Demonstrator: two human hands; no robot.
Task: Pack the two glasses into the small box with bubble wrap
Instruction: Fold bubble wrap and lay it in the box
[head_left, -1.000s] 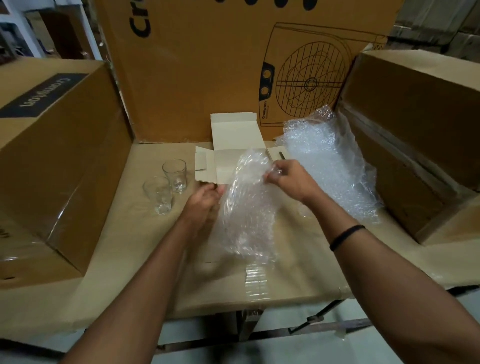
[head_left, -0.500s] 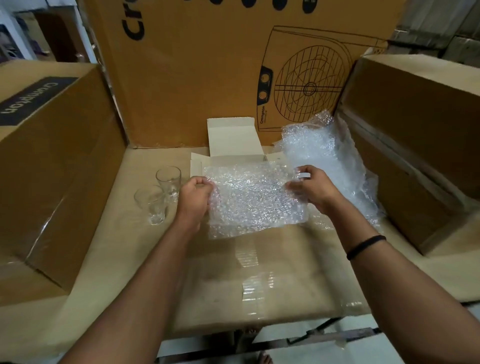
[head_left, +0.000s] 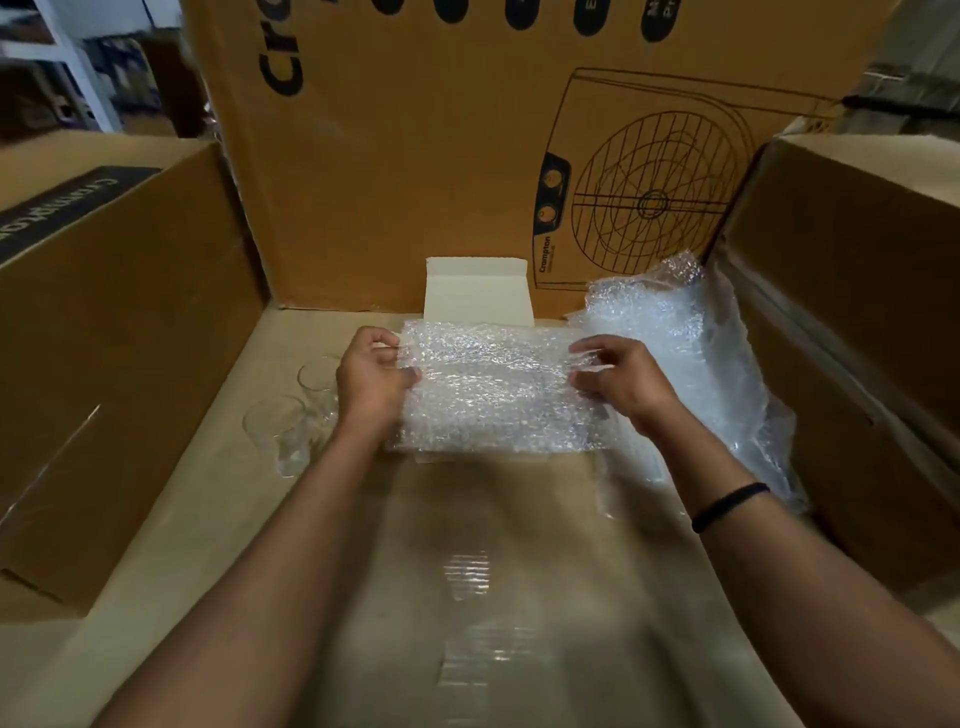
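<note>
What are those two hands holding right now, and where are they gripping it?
A sheet of bubble wrap: the left hand pinches its left edge, the right hand its right edge.

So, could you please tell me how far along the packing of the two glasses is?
Early on. Done: the small box sits open, lid flap up. In hand: the left hand and right hand each pinch an end of a bubble wrap sheet spread over it. Left: the glasses stand bare on the table beside the left hand, neither wrapped nor boxed, and the box needs closing.
</note>
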